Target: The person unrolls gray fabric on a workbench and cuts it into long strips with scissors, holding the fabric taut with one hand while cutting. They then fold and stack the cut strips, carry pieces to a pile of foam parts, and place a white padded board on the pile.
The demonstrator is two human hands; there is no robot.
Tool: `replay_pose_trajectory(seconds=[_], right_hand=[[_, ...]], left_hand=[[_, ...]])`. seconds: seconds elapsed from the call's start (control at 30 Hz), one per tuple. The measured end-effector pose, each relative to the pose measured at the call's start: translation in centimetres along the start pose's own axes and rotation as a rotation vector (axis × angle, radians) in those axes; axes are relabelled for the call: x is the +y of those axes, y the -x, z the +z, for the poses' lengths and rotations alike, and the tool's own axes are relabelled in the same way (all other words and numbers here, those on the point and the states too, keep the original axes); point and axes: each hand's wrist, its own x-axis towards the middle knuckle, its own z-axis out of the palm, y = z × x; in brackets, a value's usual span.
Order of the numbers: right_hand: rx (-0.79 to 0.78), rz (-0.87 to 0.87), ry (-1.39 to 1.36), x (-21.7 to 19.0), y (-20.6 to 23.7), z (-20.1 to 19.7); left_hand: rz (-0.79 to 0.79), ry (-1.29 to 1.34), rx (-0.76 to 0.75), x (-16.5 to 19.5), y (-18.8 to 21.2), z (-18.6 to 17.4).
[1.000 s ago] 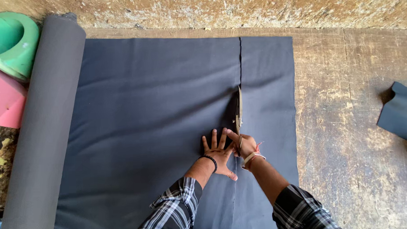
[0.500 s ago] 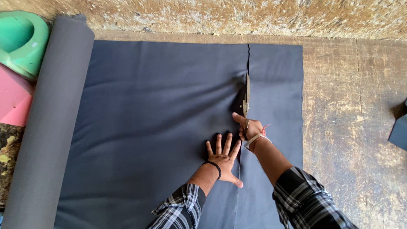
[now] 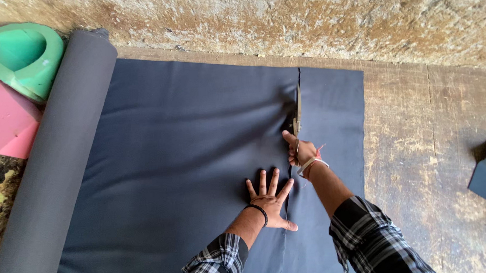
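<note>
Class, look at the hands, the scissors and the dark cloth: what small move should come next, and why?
Probably push the scissors on toward the far edge. The cut in the cloth stops just short of that edge, the right hand grips the handles, and the left hand lies flat beside the cut, pinning the cloth.

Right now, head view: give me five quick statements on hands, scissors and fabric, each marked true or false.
1. The right hand grips a pair of scissors with the blades pointing away from the person. True.
2. The left hand is lifted clear of the dark blue fabric. False: it lies flat on the fabric, fingers spread, just left of the cut.
3. The cut has already reached the far edge of the fabric. True: a slit runs from the scissors to that edge.
4. The grey fabric roll lies to the right of the sheet. False: it lies along the left side.
5. The green foam piece sits beyond the roll's far end, upper left. True.
</note>
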Motion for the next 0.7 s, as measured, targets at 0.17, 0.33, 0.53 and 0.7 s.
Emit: replay_pose_trajectory(seconds=[0.17, 0.33, 0.53, 0.7], right_hand=[[0.071, -0.057, 0.068, -1.8, -2.2, -0.2], [-0.01, -0.021, 0.01, -2.9, -3.4, -0.6], [0.05, -0.082, 0.006, -4.9, -5.1, -0.3], [-0.005, -0.047, -0.066, -6.3, -6.6, 0.2]], left_hand=[[-0.02, 0.042, 0.001, 0.2, -1.2, -1.4], [-0.058, 0.065, 0.023, -0.2, -4.8, -4.6], [-0.065, 0.024, -0.006, -0.5, -7.7, -7.7], [-0.076, 0.034, -0.022, -0.6, -8.3, -8.3]])
